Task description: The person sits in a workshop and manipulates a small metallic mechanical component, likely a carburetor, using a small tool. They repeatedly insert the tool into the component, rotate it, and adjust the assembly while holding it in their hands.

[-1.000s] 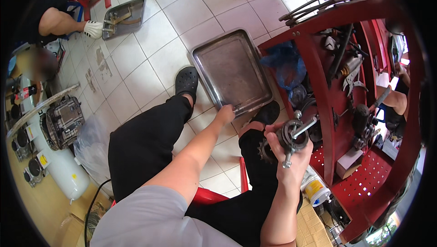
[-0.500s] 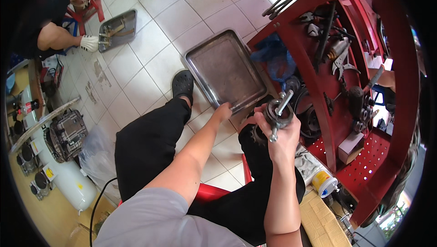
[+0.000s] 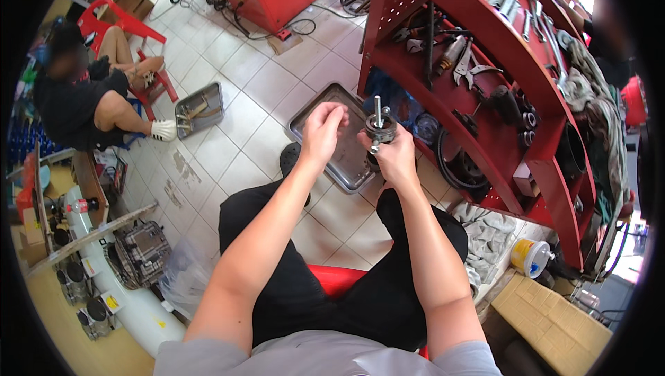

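The left hand (image 3: 321, 133) has risen from the tray (image 3: 346, 161), fingers curled, contents unclear, to near the metal part (image 3: 380, 129) that the right hand (image 3: 396, 159) grips over the tray's right edge, seemingly putting both within reach of it

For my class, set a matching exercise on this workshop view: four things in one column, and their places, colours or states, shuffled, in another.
Column one
1. right hand
2. left hand
3. wrenches
4. bucket

Column two
A. lying on top of the red cart
B. white and yellow, near the flattened-looking cardboard
C. gripping the dark metal part with a bright rod sticking up
D. seen against the large metal tray, to the left of that part

Right pairs: 1-C, 2-D, 3-A, 4-B
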`<move>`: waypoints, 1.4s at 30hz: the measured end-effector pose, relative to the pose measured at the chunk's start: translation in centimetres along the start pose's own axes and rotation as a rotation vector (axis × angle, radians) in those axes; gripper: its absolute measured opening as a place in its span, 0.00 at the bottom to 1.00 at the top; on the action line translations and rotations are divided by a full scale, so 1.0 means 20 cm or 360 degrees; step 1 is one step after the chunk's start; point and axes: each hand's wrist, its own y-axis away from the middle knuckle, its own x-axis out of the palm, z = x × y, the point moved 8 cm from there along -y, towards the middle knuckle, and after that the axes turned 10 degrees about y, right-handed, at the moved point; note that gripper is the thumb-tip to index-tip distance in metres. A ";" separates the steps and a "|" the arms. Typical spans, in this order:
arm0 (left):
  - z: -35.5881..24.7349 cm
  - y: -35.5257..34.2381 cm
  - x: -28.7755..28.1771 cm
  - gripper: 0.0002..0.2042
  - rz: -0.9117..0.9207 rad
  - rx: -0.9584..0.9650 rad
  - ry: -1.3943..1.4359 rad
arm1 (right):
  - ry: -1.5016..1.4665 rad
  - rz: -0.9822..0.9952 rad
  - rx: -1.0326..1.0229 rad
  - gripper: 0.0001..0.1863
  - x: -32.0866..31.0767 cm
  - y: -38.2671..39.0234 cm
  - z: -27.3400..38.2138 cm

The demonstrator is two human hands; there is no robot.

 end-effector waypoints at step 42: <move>-0.14 0.14 -0.04 0.09 0.0515 0.0369 -0.1071 | 0.1381 0.0079 -0.0944 0.11 0.14 0.11 0.15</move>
